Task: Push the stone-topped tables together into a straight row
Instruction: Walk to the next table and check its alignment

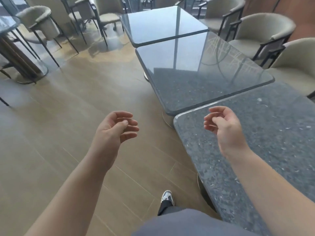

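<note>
Three square, dark grey speckled stone-topped tables run from near right to far centre. The near table (pixel 265 142) meets the middle table (pixel 201 72) edge to edge but sits offset to the right, and the far table (pixel 163 24) butts against the middle one. The left hand (pixel 115 128) hangs over the tan wood-plank floor (pixel 68 116), fingers loosely curled, holding nothing. The right hand (pixel 225 126) hovers above the near table's left part, fingers likewise relaxed and empty. Beige upholstered armchairs (pixel 265 31) with black frames line the right side.
</note>
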